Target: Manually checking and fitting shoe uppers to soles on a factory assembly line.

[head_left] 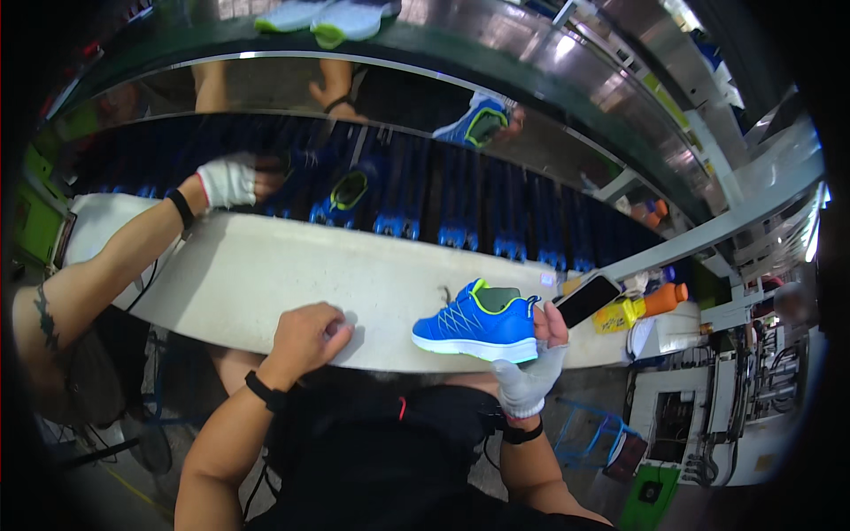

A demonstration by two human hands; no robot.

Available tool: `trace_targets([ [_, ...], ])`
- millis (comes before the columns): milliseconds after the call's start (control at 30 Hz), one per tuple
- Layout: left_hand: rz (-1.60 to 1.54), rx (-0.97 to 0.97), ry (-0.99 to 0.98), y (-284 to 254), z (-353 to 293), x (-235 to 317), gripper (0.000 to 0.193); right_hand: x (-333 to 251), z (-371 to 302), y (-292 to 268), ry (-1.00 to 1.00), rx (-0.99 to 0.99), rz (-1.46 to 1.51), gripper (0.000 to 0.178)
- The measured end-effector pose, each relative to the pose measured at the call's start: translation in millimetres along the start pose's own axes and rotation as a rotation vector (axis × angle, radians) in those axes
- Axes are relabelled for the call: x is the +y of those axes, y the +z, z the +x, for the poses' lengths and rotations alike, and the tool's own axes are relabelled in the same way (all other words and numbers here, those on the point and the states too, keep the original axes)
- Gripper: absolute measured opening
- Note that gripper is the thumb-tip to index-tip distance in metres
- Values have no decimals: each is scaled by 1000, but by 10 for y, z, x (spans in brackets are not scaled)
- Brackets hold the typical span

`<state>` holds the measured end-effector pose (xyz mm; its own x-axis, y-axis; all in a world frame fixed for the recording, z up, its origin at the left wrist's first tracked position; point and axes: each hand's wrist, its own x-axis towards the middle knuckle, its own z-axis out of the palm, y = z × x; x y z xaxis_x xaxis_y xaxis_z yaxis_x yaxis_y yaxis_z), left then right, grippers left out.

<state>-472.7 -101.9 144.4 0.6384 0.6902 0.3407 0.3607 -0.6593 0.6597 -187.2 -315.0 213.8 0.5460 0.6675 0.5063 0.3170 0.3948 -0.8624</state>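
Observation:
A blue sneaker (pixel 478 323) with a white sole and lime-green collar lining is held up over the pale bench. My right hand (pixel 536 367), in a white glove that leaves the fingertips bare, grips it at the heel; its toe points left. Something dark green fills the shoe's opening. My left hand (pixel 310 339) is bare and loosely curled above the bench's near edge, apart from the shoe, with nothing visible in it. Another blue shoe (pixel 347 195) with a green-rimmed opening sits on the dark conveyor (pixel 425 195) beyond the bench.
At left, a co-worker's gloved hand (pixel 228 183) reaches over the conveyor. A phone (pixel 589 299), a yellow package (pixel 617 316) and an orange-capped bottle (pixel 664 299) lie at the bench's right end. Pale shoes (pixel 328 19) stand on an upper shelf. A shiny panel (pixel 398 88) reflects arms and the shoe.

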Motion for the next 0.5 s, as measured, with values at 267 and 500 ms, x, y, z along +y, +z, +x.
trace_targets([
  [267, 31, 38, 41, -11, -172, -62, 18, -1492, 1907, 131, -1122, 647, 102, 106],
  [500, 22, 57, -10, -25, -153, -114, 17, -2364, 3744, 352, -1225, 357, 45, 82],
])
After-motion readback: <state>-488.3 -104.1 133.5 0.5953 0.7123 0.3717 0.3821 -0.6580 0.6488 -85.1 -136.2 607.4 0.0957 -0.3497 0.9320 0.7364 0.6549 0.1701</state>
